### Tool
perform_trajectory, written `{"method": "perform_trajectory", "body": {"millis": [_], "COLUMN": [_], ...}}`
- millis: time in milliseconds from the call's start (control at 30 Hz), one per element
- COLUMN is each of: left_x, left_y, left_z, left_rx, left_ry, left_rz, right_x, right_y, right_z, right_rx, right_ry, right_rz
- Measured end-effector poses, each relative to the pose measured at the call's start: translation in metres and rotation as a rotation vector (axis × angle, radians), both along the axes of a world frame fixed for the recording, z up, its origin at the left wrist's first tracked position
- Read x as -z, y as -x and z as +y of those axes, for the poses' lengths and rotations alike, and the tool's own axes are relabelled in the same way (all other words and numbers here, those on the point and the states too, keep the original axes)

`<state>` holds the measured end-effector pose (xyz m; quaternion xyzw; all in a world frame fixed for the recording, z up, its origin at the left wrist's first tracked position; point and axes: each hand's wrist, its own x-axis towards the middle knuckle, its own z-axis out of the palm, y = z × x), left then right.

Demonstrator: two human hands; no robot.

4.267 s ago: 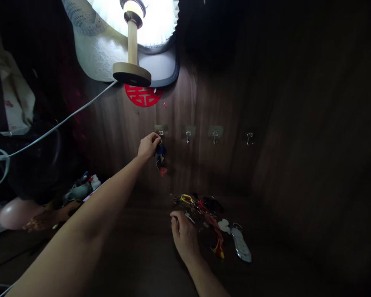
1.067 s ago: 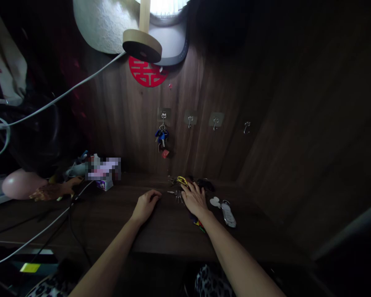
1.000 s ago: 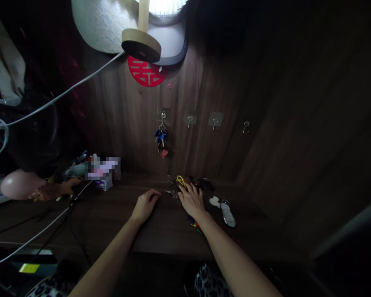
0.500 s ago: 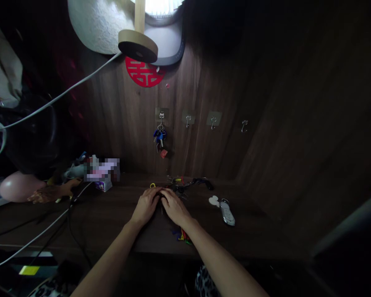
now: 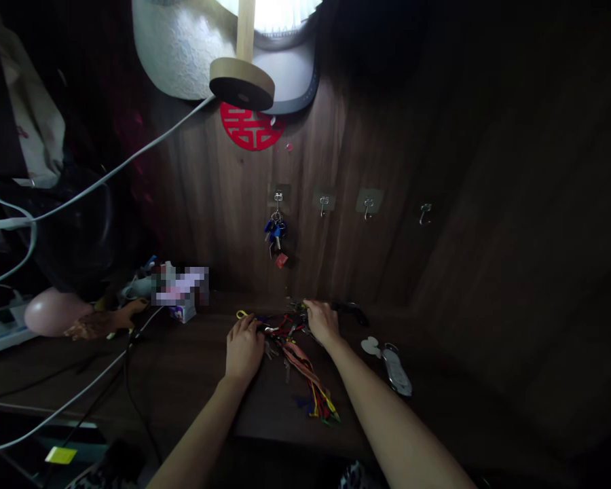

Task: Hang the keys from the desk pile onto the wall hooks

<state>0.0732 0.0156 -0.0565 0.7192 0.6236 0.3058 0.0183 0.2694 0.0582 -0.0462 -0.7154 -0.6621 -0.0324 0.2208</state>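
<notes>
A bunch of keys [image 5: 270, 350] pokes out beside my left hand [image 5: 244, 348], whose fingers are curled over it on the wooden shelf. A yellow loop [image 5: 241, 314] shows just behind those fingers. My right hand [image 5: 324, 323] reaches into more keys [image 5: 296, 308] at the back, its fingers closed on them and the tips partly hidden. Between my hands lie red cords and a pinkish braided strap [image 5: 300, 360] that ends in a multicoloured tassel [image 5: 324, 405]. To the right are a white round tag [image 5: 371, 346] and a grey key fob [image 5: 396, 370].
Blue-headed keys [image 5: 275, 229] hang from the leftmost wall hook; other metal hooks [image 5: 368, 206] line the panel. A lamp [image 5: 242, 83] and caps [image 5: 290, 75] are above. At left are a white cable [image 5: 132, 159], a pink balloon-like object [image 5: 56, 312] and a small box [image 5: 184, 311].
My hands, together before, have moved apart, the right one going right and back. The strap and tassel between them are now uncovered. The view has shifted slightly.
</notes>
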Motion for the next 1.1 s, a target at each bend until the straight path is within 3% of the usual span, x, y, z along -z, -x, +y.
{"method": "perform_trajectory", "body": {"millis": [133, 367, 533, 667, 800, 1100], "left_x": [0.004, 0.011, 0.007, 0.002, -0.001, -0.008], "left_y": [0.001, 0.005, 0.005, 0.003, 0.000, 0.000], "left_z": [0.003, 0.006, 0.003, -0.002, -0.008, -0.017], "left_rx": [-0.026, 0.060, 0.183, 0.321, 0.389, 0.544], "left_ry": [-0.029, -0.144, -0.240, -0.291, -0.323, -0.327], "left_rz": [-0.044, -0.111, -0.162, -0.166, -0.157, -0.110], "right_x": [0.003, 0.006, 0.015, 0.019, 0.019, 0.012], "right_y": [-0.002, -0.009, -0.014, -0.012, 0.001, 0.032], "right_z": [0.002, -0.012, -0.027, -0.037, -0.050, -0.074], "right_rx": [0.034, 0.067, 0.054, -0.116, -0.308, -0.501], "right_ry": [-0.006, -0.054, -0.265, -0.404, -0.378, -0.370], "right_rz": [-0.028, -0.065, 0.081, 0.371, 0.588, 0.600]}}
